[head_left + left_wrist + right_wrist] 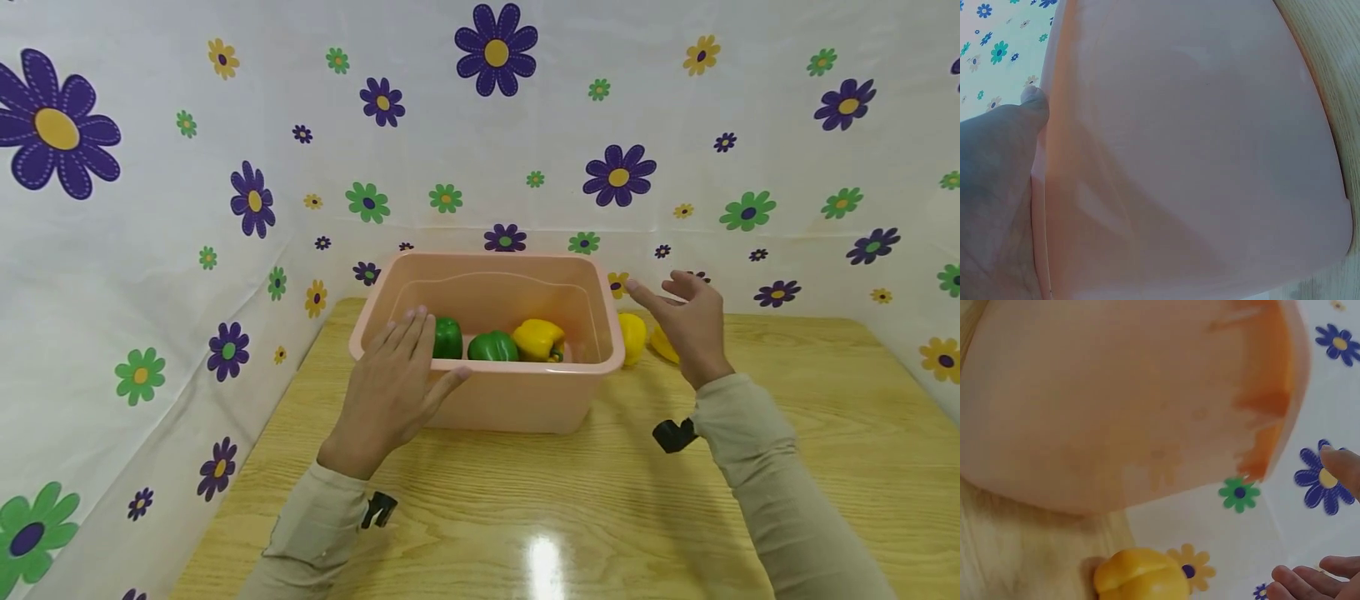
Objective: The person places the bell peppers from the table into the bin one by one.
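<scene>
A pink plastic tub (pixel 510 400) stands on the table with two green bell peppers (pixel 493 346) and a yellow bell pepper (pixel 538 339) inside. My left hand (pixel 393 383) rests on the tub's near rim at the left, its straight fingers reaching over the inside. In the left wrist view, the thumb (pixel 1035 106) lies along the rim. Off the tub's right side, my right hand (pixel 686 325) is raised in the air, thumb and fingers apart, holding nothing. Behind it, a second yellow bell pepper (pixel 632 337) sits beside the tub, with another yellow piece (pixel 663 343) partly hidden by the hand.
The wooden table (pixel 480 508) extends in front of the tub and to its right. A white flower-print cloth (pixel 420 150) hangs behind and along the left side. Black clip-like mounts (pixel 675 435) are worn at both wrists.
</scene>
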A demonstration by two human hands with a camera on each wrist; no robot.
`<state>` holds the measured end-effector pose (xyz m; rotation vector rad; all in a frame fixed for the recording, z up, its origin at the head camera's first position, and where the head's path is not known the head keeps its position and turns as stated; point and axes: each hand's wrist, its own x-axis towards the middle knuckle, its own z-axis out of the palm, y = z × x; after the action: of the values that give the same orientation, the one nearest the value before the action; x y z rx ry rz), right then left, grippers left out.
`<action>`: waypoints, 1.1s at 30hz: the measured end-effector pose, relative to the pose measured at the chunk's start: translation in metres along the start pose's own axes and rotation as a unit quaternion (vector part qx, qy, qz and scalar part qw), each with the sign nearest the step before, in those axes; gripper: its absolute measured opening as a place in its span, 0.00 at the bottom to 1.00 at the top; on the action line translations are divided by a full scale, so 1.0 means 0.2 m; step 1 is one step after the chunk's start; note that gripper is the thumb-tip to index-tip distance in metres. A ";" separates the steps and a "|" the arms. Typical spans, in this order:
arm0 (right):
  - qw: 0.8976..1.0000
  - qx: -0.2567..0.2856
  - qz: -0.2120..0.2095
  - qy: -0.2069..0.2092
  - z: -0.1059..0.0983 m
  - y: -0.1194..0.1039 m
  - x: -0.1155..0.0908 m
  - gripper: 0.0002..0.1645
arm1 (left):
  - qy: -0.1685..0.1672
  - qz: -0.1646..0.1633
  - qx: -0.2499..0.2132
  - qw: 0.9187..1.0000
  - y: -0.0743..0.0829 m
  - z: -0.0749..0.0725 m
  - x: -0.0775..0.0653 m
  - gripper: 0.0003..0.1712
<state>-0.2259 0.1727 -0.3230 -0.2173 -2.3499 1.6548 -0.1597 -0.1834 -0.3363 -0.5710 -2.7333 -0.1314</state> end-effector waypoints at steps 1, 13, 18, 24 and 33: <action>1.000 -0.002 0.007 0.003 0.01 0.02 0.01 0.60 | 0.000 0.000 0.000 1.000 0.00 0.00 0.00 0.50; 0.998 -0.039 0.047 0.016 0.09 0.19 0.08 0.61 | -0.001 -0.001 0.000 1.000 -0.01 0.00 -0.01 0.50; 0.996 -0.084 0.038 0.016 0.13 0.25 0.10 0.60 | -0.007 -0.005 -0.001 1.000 0.00 0.00 0.00 0.50; 0.992 -0.113 0.046 0.009 0.15 0.30 0.11 0.56 | -0.011 -0.006 0.000 1.000 0.00 0.00 0.00 0.50; 0.985 -0.144 0.090 -0.008 0.17 0.36 0.13 0.53 | -0.015 -0.009 0.006 1.000 0.00 0.00 0.00 0.50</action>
<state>-0.2628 0.1726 -0.3982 -0.4872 -2.6439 1.3829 -0.1597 -0.1840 -0.3367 -0.5495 -2.7671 -0.1118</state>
